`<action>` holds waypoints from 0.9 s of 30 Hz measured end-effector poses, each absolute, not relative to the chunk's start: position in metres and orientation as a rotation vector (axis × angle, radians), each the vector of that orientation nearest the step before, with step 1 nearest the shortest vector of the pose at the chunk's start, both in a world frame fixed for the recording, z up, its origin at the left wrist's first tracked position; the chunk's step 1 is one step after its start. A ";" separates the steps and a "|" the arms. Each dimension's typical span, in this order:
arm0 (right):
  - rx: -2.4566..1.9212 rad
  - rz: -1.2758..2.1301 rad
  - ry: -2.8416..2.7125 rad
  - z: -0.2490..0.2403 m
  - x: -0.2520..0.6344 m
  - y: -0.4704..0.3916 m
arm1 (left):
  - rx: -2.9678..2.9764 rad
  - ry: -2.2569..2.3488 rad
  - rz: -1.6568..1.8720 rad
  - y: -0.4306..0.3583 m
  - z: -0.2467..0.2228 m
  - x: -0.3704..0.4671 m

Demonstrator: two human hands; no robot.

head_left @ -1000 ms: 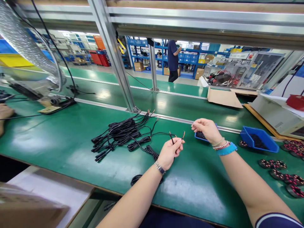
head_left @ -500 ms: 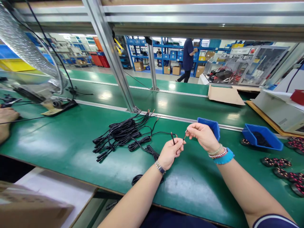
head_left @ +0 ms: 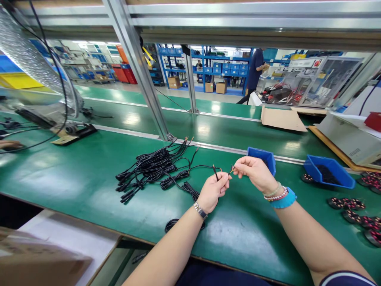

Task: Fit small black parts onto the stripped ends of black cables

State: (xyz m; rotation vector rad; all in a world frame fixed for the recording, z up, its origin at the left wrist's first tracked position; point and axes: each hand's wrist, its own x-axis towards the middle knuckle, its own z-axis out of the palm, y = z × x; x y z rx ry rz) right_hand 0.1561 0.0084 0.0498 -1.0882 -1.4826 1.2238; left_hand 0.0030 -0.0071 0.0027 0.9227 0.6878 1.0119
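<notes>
My left hand [head_left: 212, 191] is closed around a black cable, whose stripped coloured wire ends stick out past the fingertips. Just right of it, my right hand [head_left: 254, 171] pinches the thin wire ends between thumb and forefinger. From the left hand the cable runs to a coiled black cable [head_left: 190, 190] on the green table [head_left: 89, 171]. A pile of black cables [head_left: 154, 165] with connectors at one end and bare copper-coloured ends at the other lies to the left. Another coil [head_left: 172, 225] is partly hidden behind my left forearm.
Two blue bins [head_left: 330, 172] with dark parts stand behind and right of my hands. Several wound copper coils [head_left: 351, 216] lie at the right. A metal post [head_left: 143, 75] rises behind the cables. Another person's hand [head_left: 11, 145] rests at the far left.
My right hand has shifted slightly right, and the wire ends between my hands are more spread. The hand at far left has drawn back, and the person behind has moved right.
</notes>
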 end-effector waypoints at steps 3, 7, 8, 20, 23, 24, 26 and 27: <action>-1.128 1.190 -1.562 0.047 0.151 0.005 | 0.932 0.658 0.996 -0.008 0.002 0.004; -1.186 1.141 -1.599 0.047 0.154 0.001 | 0.975 0.668 0.971 -0.009 0.003 0.005; -1.210 1.108 -1.601 0.048 0.156 -0.001 | 0.978 0.688 0.984 -0.009 0.005 0.004; -0.884 0.770 -2.054 0.113 0.086 -0.016 | 1.852 0.782 1.408 -0.024 0.136 -0.033; -0.939 0.786 -2.026 0.148 0.092 -0.002 | 1.992 0.786 1.415 -0.006 0.144 -0.063; -0.967 0.793 -2.000 0.159 0.097 0.005 | 2.048 0.840 1.398 0.002 0.137 -0.076; -1.009 0.776 -1.933 0.178 0.110 0.023 | 2.169 1.081 1.274 0.020 0.109 -0.106; -1.020 0.761 -1.897 0.184 0.115 0.034 | 2.233 1.261 1.147 0.028 0.089 -0.120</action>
